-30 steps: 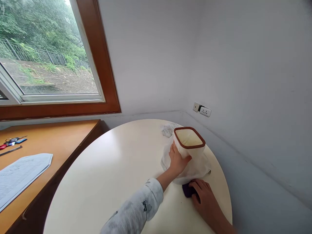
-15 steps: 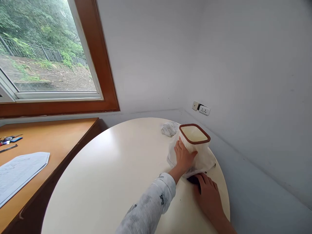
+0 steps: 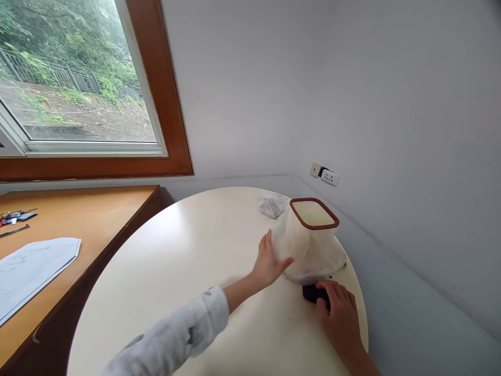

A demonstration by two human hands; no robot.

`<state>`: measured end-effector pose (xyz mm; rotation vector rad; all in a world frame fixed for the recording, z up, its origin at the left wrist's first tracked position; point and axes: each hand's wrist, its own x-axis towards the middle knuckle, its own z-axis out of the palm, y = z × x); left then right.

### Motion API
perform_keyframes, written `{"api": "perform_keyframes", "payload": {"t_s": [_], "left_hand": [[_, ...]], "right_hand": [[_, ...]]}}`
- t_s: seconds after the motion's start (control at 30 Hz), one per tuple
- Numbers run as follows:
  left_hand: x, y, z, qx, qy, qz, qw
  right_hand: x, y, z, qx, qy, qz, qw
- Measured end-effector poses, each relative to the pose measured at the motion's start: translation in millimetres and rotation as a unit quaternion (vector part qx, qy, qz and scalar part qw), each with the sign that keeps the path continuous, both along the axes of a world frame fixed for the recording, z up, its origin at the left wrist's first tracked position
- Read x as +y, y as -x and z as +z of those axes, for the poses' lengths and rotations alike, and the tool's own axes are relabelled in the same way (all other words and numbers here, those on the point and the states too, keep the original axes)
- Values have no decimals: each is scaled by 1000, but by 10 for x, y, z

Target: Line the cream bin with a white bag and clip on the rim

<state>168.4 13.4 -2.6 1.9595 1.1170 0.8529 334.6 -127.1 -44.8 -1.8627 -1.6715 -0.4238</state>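
A trash bin with a brown rounded-square rim point(image 3: 315, 228) stands on the round table, and a thin whitish plastic bag point(image 3: 313, 258) hangs loosely round its outside. My left hand point(image 3: 270, 263) is at the bag's left side, fingers spread and thumb pointing right. It holds nothing; whether it touches the bag I cannot tell. In front of the bin, my right hand point(image 3: 340, 308) rests low over the table, its fingers curled on a small black object point(image 3: 311, 293) whose kind is not clear. That object lies close to the bag's lower edge.
Behind the bin's left side lies a crumpled white plastic bag point(image 3: 273, 206). The round cream table point(image 3: 176, 277) meets the wall corner, where sockets point(image 3: 329, 177) are mounted. A wooden desk point(image 3: 97, 214) at the left carries papers point(image 3: 37, 271) and small tools point(image 3: 18, 216).
My left hand has come off the bin's side and moved left and down. The bag's front shows more fully. My right hand stays at the black object, having shifted slightly.
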Motion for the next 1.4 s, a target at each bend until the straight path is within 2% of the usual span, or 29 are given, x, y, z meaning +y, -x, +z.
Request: {"api": "perform_keyframes", "payload": {"t_s": [0.1, 0.2, 0.3, 0.37, 0.47, 0.57, 0.63, 0.8, 1.1, 1.4], "left_hand": [[-56, 718, -5, 84, -21, -33, 996], [-100, 1405, 26, 199, -63, -46, 977], [-135, 1884, 53, 297, -91, -57, 949], [-156, 2055, 29, 338, -101, -60, 934], [-184, 2137, -78, 373, -126, -54, 918], [-207, 2129, -199, 389, -149, -53, 908], [-217, 2126, -245, 394, -155, -53, 905], [-220, 2149, -254, 392, -164, -48, 904], [-239, 2124, -211, 397, -136, -44, 907], [-246, 2125, -204, 383, -143, -39, 912]], "right_hand": [[1, 71, 32, -13, -28, 52, 998], [118, 252, 132, -9, -12, 127, 992], [390, 549, 308, -5, 59, 189, 980], [621, 783, 421, -29, 128, 223, 966], [932, 1109, 478, -64, 210, 264, 939], [1110, 1327, 377, -62, 288, 265, 918], [1156, 1398, 279, -53, 317, 255, 912], [1163, 1420, 167, -42, 324, 247, 912], [1164, 1424, 178, -45, 329, 244, 911], [1155, 1415, 202, -39, 324, 249, 912]]}}
